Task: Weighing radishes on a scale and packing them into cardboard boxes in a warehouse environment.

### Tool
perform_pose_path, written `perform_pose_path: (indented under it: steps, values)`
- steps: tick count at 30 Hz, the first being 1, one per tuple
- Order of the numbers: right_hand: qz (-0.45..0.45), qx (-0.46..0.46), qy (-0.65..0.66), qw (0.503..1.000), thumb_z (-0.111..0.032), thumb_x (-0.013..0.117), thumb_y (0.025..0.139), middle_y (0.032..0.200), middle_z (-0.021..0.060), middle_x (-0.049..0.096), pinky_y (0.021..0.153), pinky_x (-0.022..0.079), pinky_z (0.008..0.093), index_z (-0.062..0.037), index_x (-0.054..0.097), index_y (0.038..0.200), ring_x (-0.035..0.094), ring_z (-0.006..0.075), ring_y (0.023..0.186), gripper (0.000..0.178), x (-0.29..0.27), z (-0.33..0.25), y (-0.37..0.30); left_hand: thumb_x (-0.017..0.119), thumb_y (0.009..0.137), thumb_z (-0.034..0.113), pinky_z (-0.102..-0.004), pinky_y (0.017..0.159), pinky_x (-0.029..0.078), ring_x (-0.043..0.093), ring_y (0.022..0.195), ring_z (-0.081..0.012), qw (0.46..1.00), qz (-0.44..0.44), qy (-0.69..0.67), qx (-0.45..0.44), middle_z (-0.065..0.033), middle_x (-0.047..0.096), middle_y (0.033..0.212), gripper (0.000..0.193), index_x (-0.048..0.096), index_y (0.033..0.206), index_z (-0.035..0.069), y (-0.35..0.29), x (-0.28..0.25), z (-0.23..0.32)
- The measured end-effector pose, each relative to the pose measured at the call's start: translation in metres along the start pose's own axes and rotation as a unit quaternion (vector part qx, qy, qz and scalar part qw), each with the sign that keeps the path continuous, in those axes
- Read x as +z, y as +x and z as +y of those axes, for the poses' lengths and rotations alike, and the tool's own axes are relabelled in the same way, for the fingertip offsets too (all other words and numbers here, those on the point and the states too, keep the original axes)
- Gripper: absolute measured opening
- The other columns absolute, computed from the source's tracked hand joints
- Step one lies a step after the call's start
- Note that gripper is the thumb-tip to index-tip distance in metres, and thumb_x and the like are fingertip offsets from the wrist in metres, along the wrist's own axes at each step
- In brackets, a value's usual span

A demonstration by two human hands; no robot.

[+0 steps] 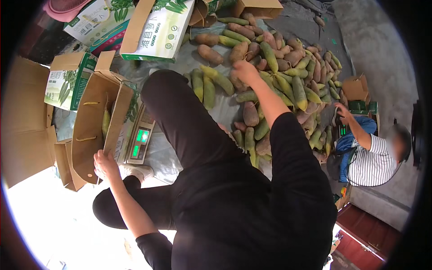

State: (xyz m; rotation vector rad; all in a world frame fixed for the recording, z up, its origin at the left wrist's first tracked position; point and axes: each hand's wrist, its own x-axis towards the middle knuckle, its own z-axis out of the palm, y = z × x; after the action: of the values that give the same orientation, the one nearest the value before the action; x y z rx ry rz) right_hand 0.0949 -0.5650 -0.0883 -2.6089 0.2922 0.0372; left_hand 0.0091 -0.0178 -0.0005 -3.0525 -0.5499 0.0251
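Note:
My left hand (106, 165) is closed on the near edge of an open cardboard carton (90, 117). Inside the carton lie a long green radish (106, 122) and yellow cord handles. The carton stands against or on a digital scale (140, 141) with lit green displays; its base is partly hidden. My right hand (245, 72) reaches over the far left side of the radish heap. Its fingers are curled at a reddish-brown radish (237, 84), partly hidden beneath the hand. Several green radishes (209, 90) lie by my knee.
A large heap of green and reddish radishes (297, 90) spreads to the right. Printed white-green cartons (157, 31) stand at the far left, beside a pink basket (67, 9). Another person (373, 157) in a striped shirt sits at the right, near a second scale.

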Motion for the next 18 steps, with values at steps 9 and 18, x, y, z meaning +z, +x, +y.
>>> perform_pose_path:
  steps: [9,18]
  values:
    - [-0.077,0.408,-0.061,0.908,-0.022,0.065,0.078,0.121,0.0164,0.057,0.087,0.046,0.0373,-0.0030,0.052,0.124,0.057,0.0296,0.106,0.051,-0.038,0.184,-0.101,0.067,0.076,0.024,-0.0444,0.071,0.045,0.059,0.090,-0.0296,1.000,0.029,-0.001,0.006,-0.0092,0.059,0.093,0.024,0.059,0.092,0.008,0.003,0.015,-0.014]
    - [0.048,0.413,0.060,0.907,-0.020,0.069,0.078,0.126,0.0191,0.053,0.088,0.045,0.0392,0.0033,0.040,0.133,0.055,0.0335,0.110,0.067,-0.002,0.248,-0.135,0.066,0.077,0.022,-0.0452,0.071,0.045,0.058,0.089,-0.0318,0.999,0.024,-0.030,0.029,-0.0111,0.058,0.093,0.024,0.058,0.093,0.006,0.008,0.027,-0.011]
